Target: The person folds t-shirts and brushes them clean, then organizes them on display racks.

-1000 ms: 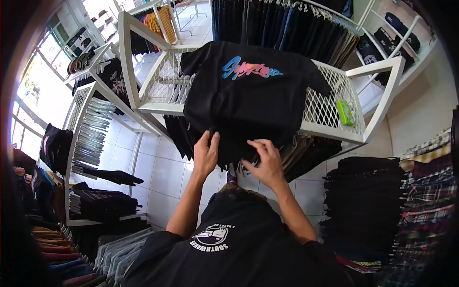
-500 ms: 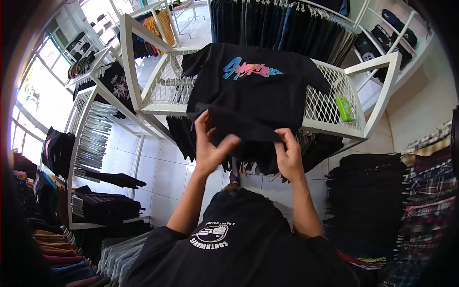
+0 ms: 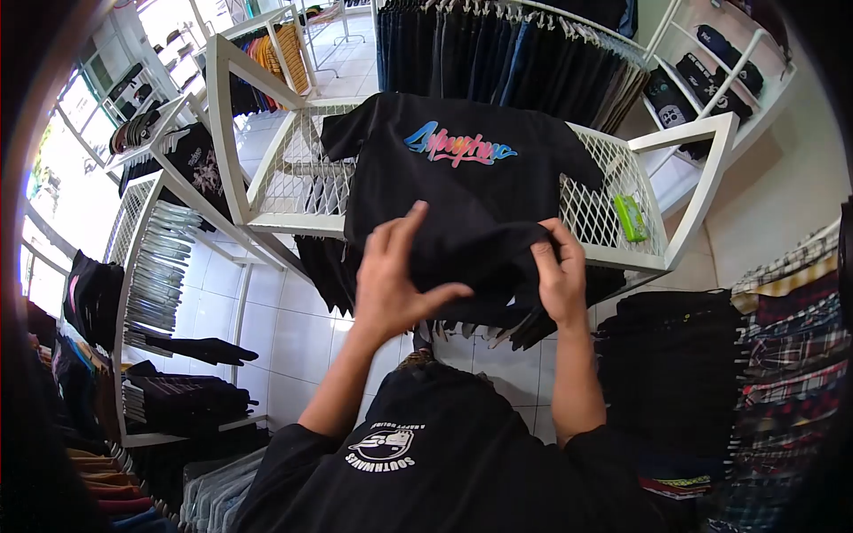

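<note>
A black T-shirt [image 3: 444, 191] with blue and pink lettering lies spread over a white mesh rack [image 3: 324, 182], its near edge hanging over the front rail. My left hand [image 3: 391, 280] is over the shirt's near left part, fingers spread and thumb pointing right, holding nothing. With thumb and fingers pinched, my right hand [image 3: 560, 266] grips the shirt's near right corner, which is lifted a little into a fold. A green packet [image 3: 630, 218] rests on the mesh right of the shirt.
Dark trousers [image 3: 498, 62] hang behind the rack. Caps [image 3: 702, 84] sit on a shelf at the upper right. Plaid shirts [image 3: 791, 355] and dark garments [image 3: 666, 382] hang at the right. Clear hangers [image 3: 162, 275] line a rack at the left.
My left hand has come away from the shirt's edge and opened wider. My right hand has moved right and slightly up with the shirt's corner. The view has shifted slightly.
</note>
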`<action>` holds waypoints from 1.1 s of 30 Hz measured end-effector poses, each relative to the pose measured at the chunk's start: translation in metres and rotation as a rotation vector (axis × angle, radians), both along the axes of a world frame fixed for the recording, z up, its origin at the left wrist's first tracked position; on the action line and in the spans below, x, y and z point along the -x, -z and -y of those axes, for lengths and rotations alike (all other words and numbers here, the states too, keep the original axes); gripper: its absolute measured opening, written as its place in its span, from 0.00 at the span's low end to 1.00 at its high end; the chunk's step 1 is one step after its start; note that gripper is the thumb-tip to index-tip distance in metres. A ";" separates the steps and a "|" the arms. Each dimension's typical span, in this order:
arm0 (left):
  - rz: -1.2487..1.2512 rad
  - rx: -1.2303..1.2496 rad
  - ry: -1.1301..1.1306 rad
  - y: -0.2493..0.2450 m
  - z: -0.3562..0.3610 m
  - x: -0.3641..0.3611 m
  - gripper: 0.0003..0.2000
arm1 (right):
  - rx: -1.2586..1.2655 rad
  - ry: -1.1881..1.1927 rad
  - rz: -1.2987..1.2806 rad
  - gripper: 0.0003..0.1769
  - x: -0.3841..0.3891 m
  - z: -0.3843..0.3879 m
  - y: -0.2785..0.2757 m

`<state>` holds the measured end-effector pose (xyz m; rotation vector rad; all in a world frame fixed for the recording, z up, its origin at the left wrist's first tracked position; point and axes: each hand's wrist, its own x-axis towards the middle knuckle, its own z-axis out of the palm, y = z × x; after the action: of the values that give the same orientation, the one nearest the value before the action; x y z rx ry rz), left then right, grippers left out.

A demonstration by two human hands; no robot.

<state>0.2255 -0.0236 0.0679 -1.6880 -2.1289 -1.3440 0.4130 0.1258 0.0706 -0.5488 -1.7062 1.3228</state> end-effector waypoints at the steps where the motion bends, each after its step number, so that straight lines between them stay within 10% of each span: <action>1: 0.005 0.016 0.000 0.009 -0.009 -0.012 0.56 | 0.002 -0.079 0.054 0.06 0.003 0.000 -0.003; 6: -0.075 -0.116 -0.420 0.047 -0.021 0.019 0.26 | -0.054 -0.071 0.121 0.06 0.011 0.005 -0.019; 10: 0.029 0.007 -0.580 0.040 0.020 0.061 0.21 | -0.232 -0.058 0.299 0.11 -0.015 -0.015 -0.014; 14: 0.491 -0.033 -0.360 0.039 0.019 0.084 0.20 | -0.301 -0.186 0.561 0.20 -0.017 -0.025 -0.016; 18: 0.941 -0.264 -0.025 0.031 -0.011 0.110 0.19 | 0.164 -0.491 0.673 0.27 -0.009 -0.062 -0.017; 22: 0.187 0.162 -0.106 0.005 -0.040 0.148 0.16 | -0.108 -0.535 0.666 0.31 0.004 -0.099 -0.041; 27: -0.311 0.048 -0.255 -0.003 -0.086 0.171 0.14 | -0.436 0.072 0.560 0.34 0.055 -0.148 -0.031; 30: -0.197 -0.049 -0.123 -0.019 -0.082 0.145 0.14 | -0.749 0.361 0.456 0.33 0.083 -0.110 -0.039; 33: -0.137 0.113 0.032 0.001 -0.065 0.137 0.07 | -0.636 0.129 0.263 0.15 0.117 -0.070 -0.026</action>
<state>0.0886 0.0411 0.0664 -1.8065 -2.1452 -1.0991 0.2958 0.1956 0.0963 -0.4557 -2.1337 0.5744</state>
